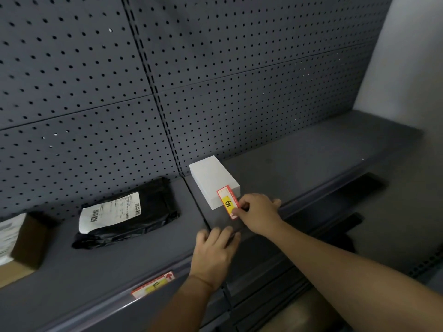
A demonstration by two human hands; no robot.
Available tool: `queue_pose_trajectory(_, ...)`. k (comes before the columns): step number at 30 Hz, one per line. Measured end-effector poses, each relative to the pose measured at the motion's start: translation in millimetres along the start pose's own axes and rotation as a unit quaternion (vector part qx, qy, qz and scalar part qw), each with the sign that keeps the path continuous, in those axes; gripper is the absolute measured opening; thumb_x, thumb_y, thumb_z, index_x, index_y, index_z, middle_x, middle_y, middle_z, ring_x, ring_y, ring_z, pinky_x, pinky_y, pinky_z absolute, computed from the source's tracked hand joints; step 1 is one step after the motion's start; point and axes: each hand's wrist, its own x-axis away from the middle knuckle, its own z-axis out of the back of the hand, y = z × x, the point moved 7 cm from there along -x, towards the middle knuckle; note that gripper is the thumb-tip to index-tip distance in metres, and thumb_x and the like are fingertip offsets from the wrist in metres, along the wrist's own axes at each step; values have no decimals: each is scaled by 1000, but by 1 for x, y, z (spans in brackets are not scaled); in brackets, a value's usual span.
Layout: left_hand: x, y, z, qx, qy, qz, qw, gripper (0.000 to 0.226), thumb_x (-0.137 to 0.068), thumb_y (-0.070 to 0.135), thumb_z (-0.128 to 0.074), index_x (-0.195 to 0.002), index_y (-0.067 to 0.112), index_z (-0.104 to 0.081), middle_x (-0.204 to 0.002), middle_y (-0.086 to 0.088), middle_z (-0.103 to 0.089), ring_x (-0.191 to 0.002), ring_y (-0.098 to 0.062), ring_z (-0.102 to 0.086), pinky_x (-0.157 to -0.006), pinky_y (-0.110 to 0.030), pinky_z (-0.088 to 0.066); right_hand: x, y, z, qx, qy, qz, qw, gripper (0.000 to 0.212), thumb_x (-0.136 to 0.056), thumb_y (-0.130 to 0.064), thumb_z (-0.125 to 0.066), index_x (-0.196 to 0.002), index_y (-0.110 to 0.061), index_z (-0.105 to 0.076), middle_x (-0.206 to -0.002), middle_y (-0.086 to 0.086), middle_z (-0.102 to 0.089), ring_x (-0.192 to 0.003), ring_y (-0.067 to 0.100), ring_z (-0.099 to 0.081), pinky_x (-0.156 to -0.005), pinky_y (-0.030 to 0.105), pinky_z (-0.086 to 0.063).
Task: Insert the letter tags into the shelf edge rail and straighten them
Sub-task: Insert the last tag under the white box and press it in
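My right hand [257, 213] pinches a red and yellow tag [228, 201] by its lower end, just above the front of the grey shelf [311, 159]. The tag carries a handwritten mark that may be a G or a 5. My left hand [214, 254] rests flat on the shelf's front edge rail [311, 195], fingers spread and curled over the lip, holding nothing. A second red and yellow tag [153, 285] with a red arrow sits in the rail of the neighbouring shelf section, slightly tilted.
A white box [211, 179] lies on the shelf right behind the held tag. A black parcel bag [127, 215] with a shipping label lies to the left, and a brown carton [21, 238] at the far left. Grey pegboard [215, 68] backs the shelf.
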Motion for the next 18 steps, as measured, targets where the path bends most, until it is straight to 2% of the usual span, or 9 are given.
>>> queue_pose_trajectory(3, 2, 0, -2, -7, 9, -2, 1000, 40, -80, 12, -55, -118, 17, -65, -119, -7, -45, -96, -27, -46, -77, -40, -29, 1, 2, 1, -38, -20, -6, 999, 13, -88, -45, -61, -85, -33, -58, -84, -14, -63, -83, 8, -55, -81, 37, -28)
queue_pose_trajectory(5, 3, -1, -4, -3, 7, 6, 1000, 42, -80, 13, -46, -117, 18, -66, -120, -6, -45, -98, -28, -46, -78, -41, -29, 1, 4, 3, -90, -42, -2, 995, 9, -91, -39, -60, -85, -33, -57, -85, -13, -63, -84, 9, -57, -85, 35, -39)
queue_pose_trajectory(7, 5, 0, -6, 6, 2, 12, 1000, 46, -78, 12, -45, -118, 20, -66, -121, -7, -45, -100, -28, -46, -78, -41, -28, 4, 5, 11, -140, -51, 18, 989, 7, -93, -28, -59, -88, -32, -58, -88, -11, -64, -85, 7, -60, -81, 34, -52)
queue_pose_trajectory(9, 8, 3, -7, 19, 0, 12, 1000, 47, -75, 11, -49, -118, 20, -65, -120, -7, -45, -98, -28, -46, -76, -40, -26, 8, 6, 26, -155, -43, 47, 986, 11, -95, -17, -57, -90, -25, -62, -90, -9, -65, -83, 4, -60, -76, 30, -53)
queue_pose_trajectory(12, 13, 8, -8, 37, -27, 19, 999, 55, -65, 13, -71, -119, 20, -64, -114, -4, -46, -94, -26, -45, -75, -39, -25, 15, 10, 43, -133, -46, 81, 987, 19, -94, -9, -55, -91, -26, -64, -94, -9, -62, -87, 0, -57, -74, 17, -46)
queue_pose_trajectory(13, 15, 10, -8, 40, -37, 26, 998, 56, -64, 15, -72, -120, 20, -64, -112, -2, -47, -94, -25, -45, -75, -39, -25, 19, 11, 46, -113, -57, 92, 988, 20, -94, -8, -55, -93, -26, -64, -95, -10, -60, -88, 0, -56, -74, 15, -44)
queue_pose_trajectory(18, 19, 7, -2, 40, -47, 98, 993, 48, -77, 23, -44, -122, 20, -63, -106, 2, -55, -94, -22, -47, -77, -41, -28, 32, 8, 50, -60, -80, 130, 987, 17, -94, -10, -55, -96, -25, -62, -96, -10, -60, -89, 4, -56, -78, 22, -50)
